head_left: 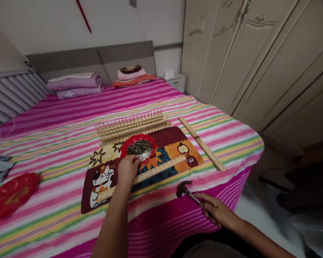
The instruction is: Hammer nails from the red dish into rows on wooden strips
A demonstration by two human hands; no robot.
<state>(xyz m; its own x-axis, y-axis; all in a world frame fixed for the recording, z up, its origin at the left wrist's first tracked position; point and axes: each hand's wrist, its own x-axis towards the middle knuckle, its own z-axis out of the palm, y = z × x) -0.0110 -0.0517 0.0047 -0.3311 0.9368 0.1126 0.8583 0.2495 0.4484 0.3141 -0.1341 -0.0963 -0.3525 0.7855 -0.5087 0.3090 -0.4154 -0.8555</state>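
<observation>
My left hand (127,169) reaches to the near rim of a red scalloped dish (125,146) that holds a pile of nails (141,147). Its fingertips are drawn together over the dish's edge, and whatever lies between them is too small to make out. In my right hand (218,211) is a hammer (185,190), gripped by its handle, the dark head turned toward the bed. Running beneath my left wrist, a wooden strip (161,167) dotted with small holes or nails lies across a patterned mat (168,138).
Several wooden strips (134,125) with upright nails stand behind the dish. Two plain-looking strips (208,152) lie end to end on the right. A red bag-like item (13,195) rests at left on the striped bedspread (59,182). Wardrobe doors (247,53) rise beyond the bed.
</observation>
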